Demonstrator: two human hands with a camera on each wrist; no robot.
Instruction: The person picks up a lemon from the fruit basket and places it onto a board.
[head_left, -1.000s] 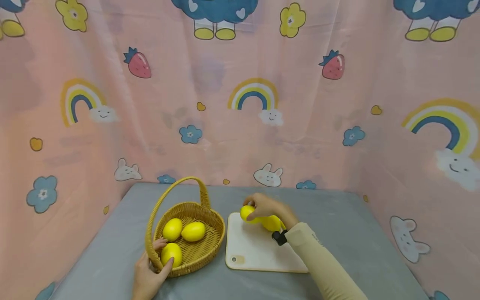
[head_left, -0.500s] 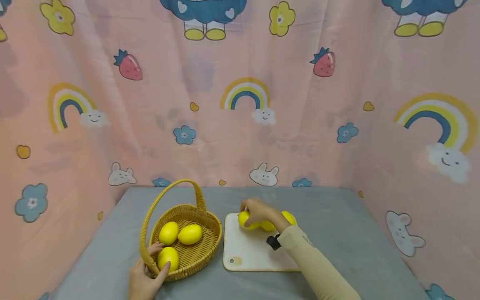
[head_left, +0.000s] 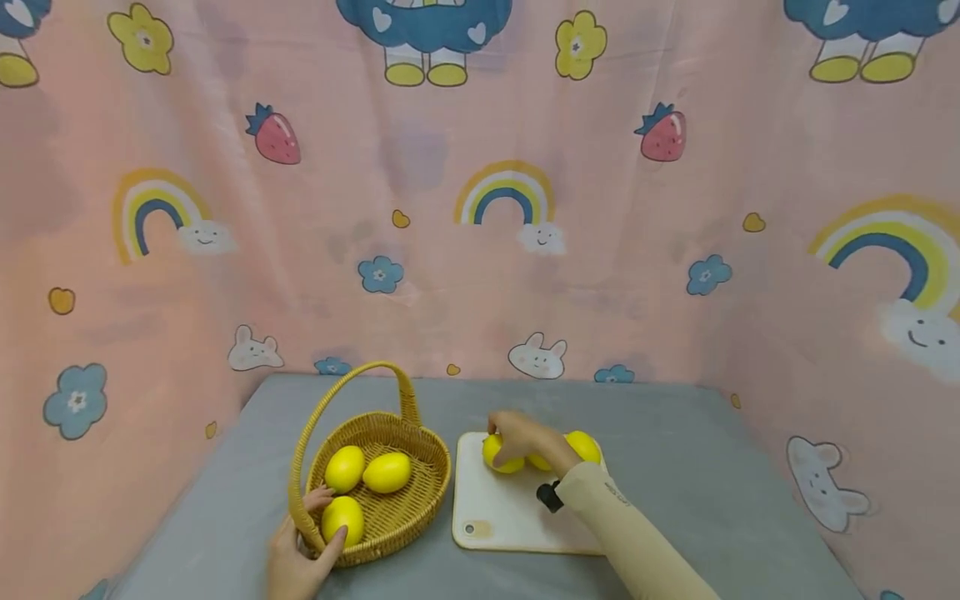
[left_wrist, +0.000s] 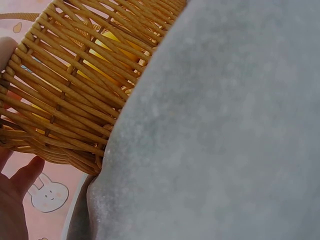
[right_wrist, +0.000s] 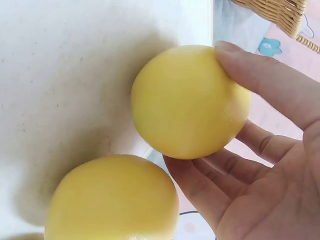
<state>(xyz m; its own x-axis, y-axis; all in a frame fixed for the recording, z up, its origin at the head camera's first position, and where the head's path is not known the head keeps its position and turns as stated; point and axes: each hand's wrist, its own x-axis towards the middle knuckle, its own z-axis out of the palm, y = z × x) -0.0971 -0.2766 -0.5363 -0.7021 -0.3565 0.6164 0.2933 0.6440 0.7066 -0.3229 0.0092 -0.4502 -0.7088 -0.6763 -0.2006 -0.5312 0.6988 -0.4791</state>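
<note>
A lemon (head_left: pixel 504 460) at the left back of the white cutting board (head_left: pixel 487 500) is held by my right hand (head_left: pixel 525 437), its thumb and fingers around the fruit. In the right wrist view the held lemon (right_wrist: pixel 187 102) is close to the board surface, beside another lemon (right_wrist: pixel 115 200). Two more lemons show on the board, one partly behind the hand and one yellow lemon (head_left: pixel 583 447) at the back right. My left hand (head_left: pixel 296 554) grips the near left rim of the wicker basket (head_left: pixel 405 521), thumb over the edge by a lemon (head_left: pixel 342 521).
Two further lemons, a rear lemon (head_left: pixel 345 468) and a middle lemon (head_left: pixel 387 472), lie in the basket, whose tall handle (head_left: pixel 311 425) arches over it. Basket and board stand side by side on the grey-covered table (head_left: pixel 675 483). A patterned pink curtain (head_left: pixel 465 300) surrounds the table.
My right hand has lowered slightly with the lemon onto the board's left back area. The arm has shifted left, uncovering the lemon at the back right. My left hand keeps its grip on the basket.
</note>
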